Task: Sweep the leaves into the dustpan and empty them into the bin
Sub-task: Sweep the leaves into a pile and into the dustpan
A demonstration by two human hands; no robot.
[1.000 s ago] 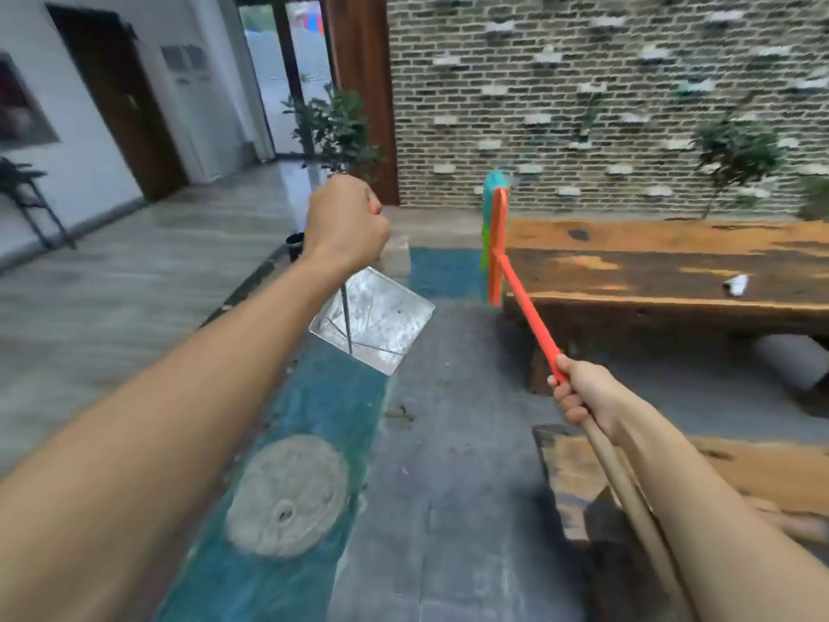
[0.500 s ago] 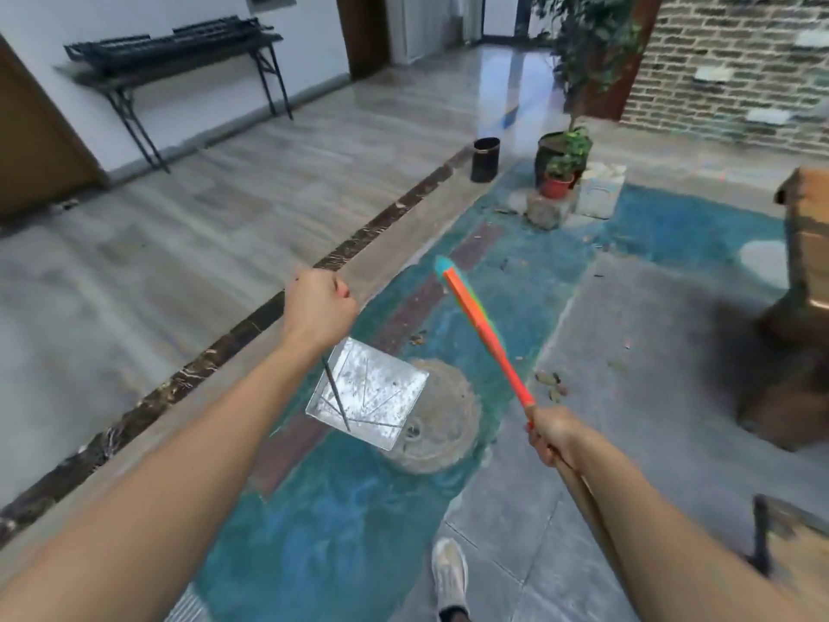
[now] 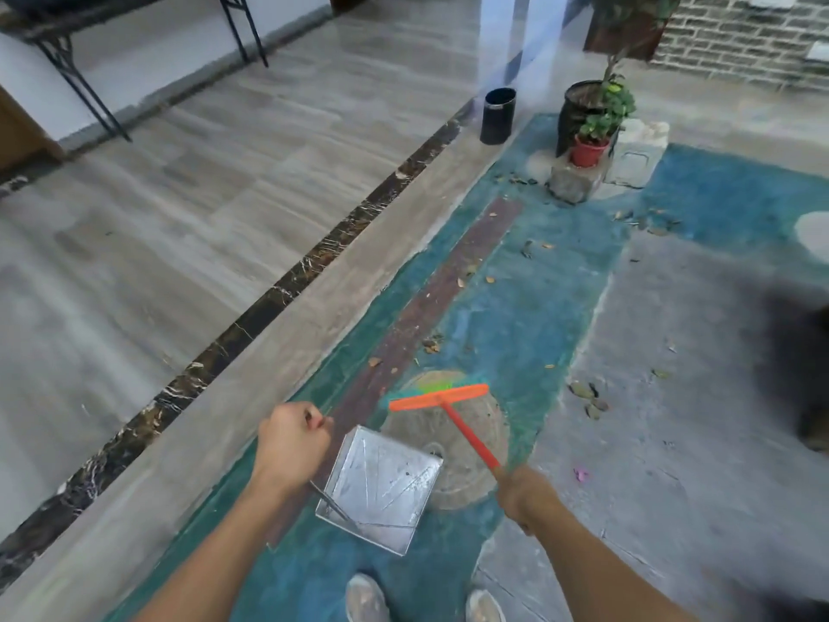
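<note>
Your left hand [image 3: 291, 442] is clenched on the handle of the empty, scratched metal dustpan [image 3: 381, 489]; your right hand [image 3: 527, 493] grips the orange broom [image 3: 442, 397]. You've swung from the brick wall down to the floor: dry leaves [image 3: 587, 397] lie scattered ahead, unswept, black bin [image 3: 498, 115] far beyond.
</note>
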